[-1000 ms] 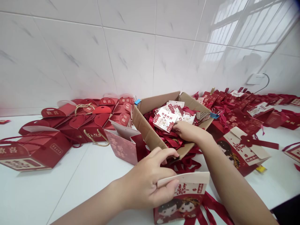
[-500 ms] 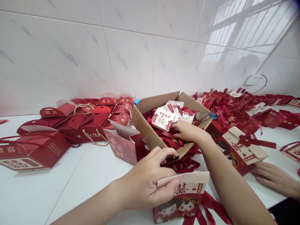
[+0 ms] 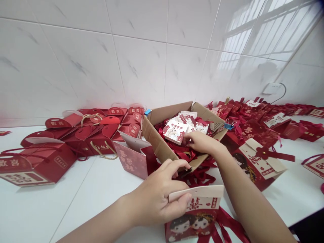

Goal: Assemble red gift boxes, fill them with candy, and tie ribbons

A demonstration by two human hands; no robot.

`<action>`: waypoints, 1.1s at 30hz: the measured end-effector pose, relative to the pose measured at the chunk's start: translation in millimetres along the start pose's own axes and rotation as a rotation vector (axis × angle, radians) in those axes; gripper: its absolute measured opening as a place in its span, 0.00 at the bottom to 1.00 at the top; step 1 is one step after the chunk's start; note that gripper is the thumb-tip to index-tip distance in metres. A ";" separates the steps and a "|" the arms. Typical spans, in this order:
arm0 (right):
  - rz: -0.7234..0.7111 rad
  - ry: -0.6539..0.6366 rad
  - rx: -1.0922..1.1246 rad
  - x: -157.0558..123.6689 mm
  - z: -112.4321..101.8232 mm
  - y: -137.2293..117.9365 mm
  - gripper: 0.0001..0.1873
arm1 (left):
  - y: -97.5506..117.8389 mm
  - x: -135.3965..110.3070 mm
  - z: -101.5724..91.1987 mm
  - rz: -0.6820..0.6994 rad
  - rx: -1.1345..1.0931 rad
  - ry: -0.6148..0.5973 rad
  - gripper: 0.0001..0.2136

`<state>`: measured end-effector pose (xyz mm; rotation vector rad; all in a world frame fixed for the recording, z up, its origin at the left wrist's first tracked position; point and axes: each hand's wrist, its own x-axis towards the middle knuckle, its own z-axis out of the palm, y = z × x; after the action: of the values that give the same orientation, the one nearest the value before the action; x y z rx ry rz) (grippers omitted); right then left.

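My left hand (image 3: 158,195) is closed on the cream flap of a red gift bag (image 3: 197,216) printed with a cartoon couple, standing at the near edge of the white counter (image 3: 83,195). My right hand (image 3: 201,142) reaches into an open cardboard box (image 3: 158,141) and pinches a white and red card (image 3: 174,131) lying on a heap of red ribbons (image 3: 186,153) and more cards.
Folded red gift boxes (image 3: 83,131) with rope handles crowd the left against the tiled wall. A small red bag (image 3: 131,155) leans on the carton. More red bags and ribbons (image 3: 263,125) spread to the right, one cream-flapped bag (image 3: 258,163) nearest.
Another person's hand that lay on the counter at the right half a second ago is gone. My right hand has shifted slightly on the cards in the box. My left hand keeps its hold.
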<state>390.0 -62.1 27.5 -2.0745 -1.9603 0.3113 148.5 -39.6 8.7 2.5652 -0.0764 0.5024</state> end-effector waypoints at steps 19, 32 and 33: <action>-0.106 0.553 0.550 -18.8 -17.6 -14.4 0.14 | 3.4 -87.1 -125.2 -0.533 0.399 -0.078 0.15; -0.495 1.108 0.325 -48.2 1.7 -169.2 0.15 | 63.8 -65.8 -114.4 -0.523 -0.003 0.292 0.16; -0.521 1.138 0.295 -47.4 4.3 -172.9 0.16 | 69.3 -63.1 -110.2 -0.513 -0.072 0.293 0.17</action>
<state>223.1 -100.8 80.6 -1.0408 -1.4634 -0.5434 42.4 -46.6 106.8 2.2890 0.6347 0.6453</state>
